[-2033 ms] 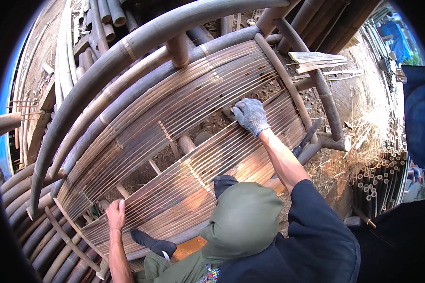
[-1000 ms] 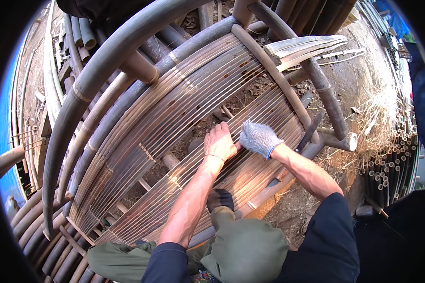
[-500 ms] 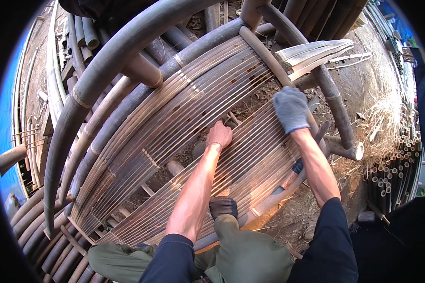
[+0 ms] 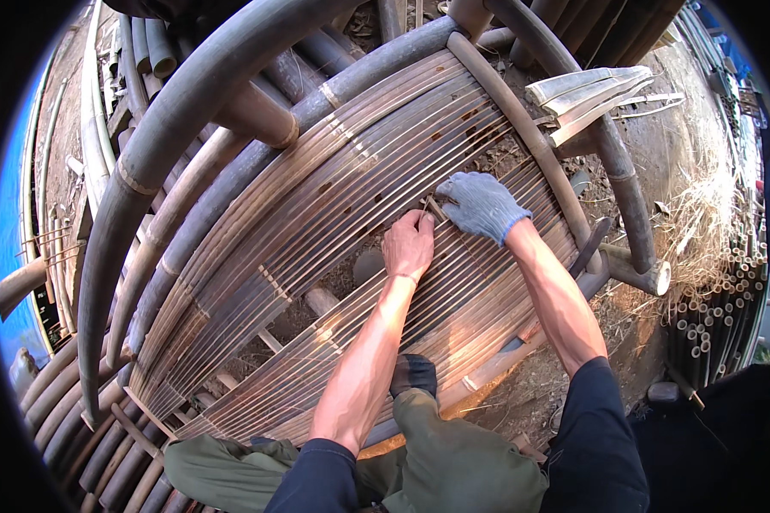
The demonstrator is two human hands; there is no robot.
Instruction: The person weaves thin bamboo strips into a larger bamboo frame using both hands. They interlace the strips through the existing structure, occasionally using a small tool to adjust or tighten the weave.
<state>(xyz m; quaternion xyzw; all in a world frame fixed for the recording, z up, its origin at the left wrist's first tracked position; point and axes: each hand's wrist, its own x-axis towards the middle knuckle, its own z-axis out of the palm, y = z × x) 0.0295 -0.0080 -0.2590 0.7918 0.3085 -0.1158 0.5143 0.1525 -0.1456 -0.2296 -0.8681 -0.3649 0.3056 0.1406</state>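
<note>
A curved bamboo seat frame holds rows of thin bamboo slats (image 4: 351, 179), with a long gap between two groups of them. My bare left hand (image 4: 409, 245) is closed in a pinch at the gap's near edge. A small thin piece, too small to name, shows at its fingertips. Just to the right, my right hand (image 4: 485, 205) wears a grey knitted glove, its fingers curled down beside a short bamboo strip end (image 4: 438, 209). What the gloved fingers grip, if anything, is hidden. The two hands nearly meet over the slats.
A thick bent bamboo rail (image 4: 137, 167) arches over the left side. Split bamboo pieces (image 4: 586, 94) rest by the right armrest (image 4: 618, 162). Stacked bamboo poles (image 4: 701, 329) lie at right, and dark poles lie at lower left. My foot (image 4: 415, 374) presses near the front edge.
My gloved right hand has moved left from the seat's right rail to beside my left hand. My left hand has shifted slightly right. The view has shifted a little.
</note>
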